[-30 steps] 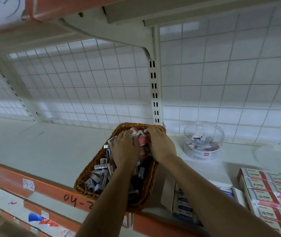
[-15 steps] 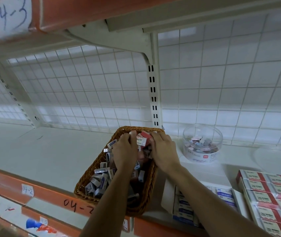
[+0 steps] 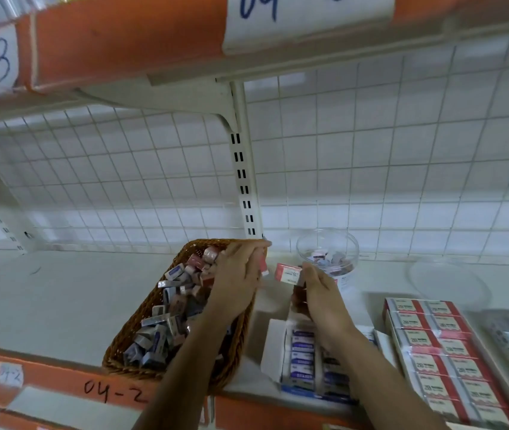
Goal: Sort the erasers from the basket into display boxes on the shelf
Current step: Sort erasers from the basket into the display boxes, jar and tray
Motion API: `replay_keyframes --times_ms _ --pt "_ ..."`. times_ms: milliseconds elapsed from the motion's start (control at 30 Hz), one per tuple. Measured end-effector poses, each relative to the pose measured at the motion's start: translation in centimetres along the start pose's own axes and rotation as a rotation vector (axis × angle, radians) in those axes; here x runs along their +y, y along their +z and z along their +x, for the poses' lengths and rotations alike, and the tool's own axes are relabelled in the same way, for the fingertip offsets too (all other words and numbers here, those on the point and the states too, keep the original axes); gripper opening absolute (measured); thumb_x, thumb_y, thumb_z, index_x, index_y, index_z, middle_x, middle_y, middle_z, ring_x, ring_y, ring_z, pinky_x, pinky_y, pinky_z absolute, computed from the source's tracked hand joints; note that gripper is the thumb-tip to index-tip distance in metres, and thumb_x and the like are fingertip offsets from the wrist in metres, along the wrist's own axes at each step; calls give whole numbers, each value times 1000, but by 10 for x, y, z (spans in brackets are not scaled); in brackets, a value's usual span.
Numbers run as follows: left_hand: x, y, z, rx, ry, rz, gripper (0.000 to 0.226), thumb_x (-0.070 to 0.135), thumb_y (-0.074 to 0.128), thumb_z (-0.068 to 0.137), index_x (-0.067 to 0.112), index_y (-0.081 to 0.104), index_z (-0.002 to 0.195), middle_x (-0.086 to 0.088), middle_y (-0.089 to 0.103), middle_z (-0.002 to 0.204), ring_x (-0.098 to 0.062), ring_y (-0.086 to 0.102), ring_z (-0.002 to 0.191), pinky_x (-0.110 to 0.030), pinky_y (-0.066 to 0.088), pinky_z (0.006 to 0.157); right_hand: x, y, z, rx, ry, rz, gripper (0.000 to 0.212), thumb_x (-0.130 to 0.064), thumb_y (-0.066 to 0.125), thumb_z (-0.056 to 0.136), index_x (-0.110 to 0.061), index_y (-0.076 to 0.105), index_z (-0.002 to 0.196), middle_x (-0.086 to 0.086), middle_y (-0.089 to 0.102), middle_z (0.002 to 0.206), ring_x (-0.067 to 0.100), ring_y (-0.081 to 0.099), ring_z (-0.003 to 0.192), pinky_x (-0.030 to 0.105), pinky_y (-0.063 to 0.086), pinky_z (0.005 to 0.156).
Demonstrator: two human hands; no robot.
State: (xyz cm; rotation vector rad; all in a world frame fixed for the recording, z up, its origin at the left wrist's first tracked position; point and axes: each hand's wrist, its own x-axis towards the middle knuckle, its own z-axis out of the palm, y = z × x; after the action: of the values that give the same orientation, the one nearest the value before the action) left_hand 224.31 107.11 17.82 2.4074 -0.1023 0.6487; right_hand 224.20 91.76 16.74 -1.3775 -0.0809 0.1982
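The right hand [image 3: 321,297] pinched a red eraser [image 3: 288,273] before the clear tub [image 3: 327,254] at the back edge of the shelf [image 3: 60,299]. The left hand [image 3: 237,282] gripped a pink eraser [image 3: 264,265] over the basket [image 3: 141,319].

woven wicker basket [image 3: 129,336], clear glossy plastic tub [image 3: 327,243], matt painted metal shelf [image 3: 60,299]

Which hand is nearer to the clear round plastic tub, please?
Right. The right hand, pinching a red-wrapped eraser, sits just in front of the clear tub; the left hand is farther left, over the brown wicker basket.
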Motion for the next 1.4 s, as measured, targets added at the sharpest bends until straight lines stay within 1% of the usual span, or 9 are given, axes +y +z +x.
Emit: replay_keyframes --times_ms 100,200,333,433,600,800,933,1067,1400 --pt "30 8 -3 -89 58 -6 28 28 50 97 20 60 123 0 60 111 -6 58 90 -12 42 81 -9 -19 -8 20 77 158 36 -26 34 101 -8 62 89 7 66 68 18 60 63 28 53 63" --pt "52 22 -9 -78 62 -57 36 35 66 87 24 60 120 7 63 101 -3 59 86 -16 46 77 -17 -44 -16 80 97 217 34 -26 35 101 -6 63 98 14 72 83 27 69 78 32 56 68" --pt "72 40 -18 -23 92 -66 31 35 75 79 22 67 105 9 69 97 -3 62 84 -21 50 73 -23 -77 -31 152 73 244 32 -22 34 101 -6 60 94 12 72 79 29 68 77 34 57 67" --pt "91 52 -23 -72 128 -114 32 33 75 80 24 68 109 11 69 102 -1 64 87 -20 51 76 -24 -98 -40 204 64 256 33 -31 37 100 -8 60 98 8 63 77 23 60 75 34 55 64" --pt "109 73 -26 -145 127 -142 32 21 75 80 24 69 112 8 60 112 -6 62 98 -20 51 84 -23 -132 -53 263 -23 -26 21 -32 46 96 -35 57 113 4 66 87 21 62 80 37 50 73" --pt "123 97 -35 -262 155 -194 32 20 72 82 25 68 114 11 57 102 0 59 86 -9 49 79 -30 -167 -71 488 -73 -391 30 -21 71 80 -20 51 101 -5 59 89 12 59 81 27 46 67" --pt "128 105 -43 -302 176 -143 35 26 73 81 29 67 116 16 55 100 1 57 83 -16 49 82 -27 -182 -79 430 -115 -660 20 -15 75 74 -26 60 83 -8 65 83 10 61 77 22 46 64" --pt "131 109 -50 -349 205 -81 37 30 71 82 30 66 119 13 60 112 -5 55 97 -22 46 90 -25 -188 -84 366 -146 -899 30 -10 73 76 -32 60 92 -15 56 88 2 55 78 5 36 60" --pt "136 109 -63 -438 240 -26 37 38 68 84 31 64 120 14 58 116 -1 51 100 -13 40 89 -13 -192 -80 316 -119 -1057 41 -4 64 81 -24 65 116 -1 54 113 17 53 106 13 31 87"
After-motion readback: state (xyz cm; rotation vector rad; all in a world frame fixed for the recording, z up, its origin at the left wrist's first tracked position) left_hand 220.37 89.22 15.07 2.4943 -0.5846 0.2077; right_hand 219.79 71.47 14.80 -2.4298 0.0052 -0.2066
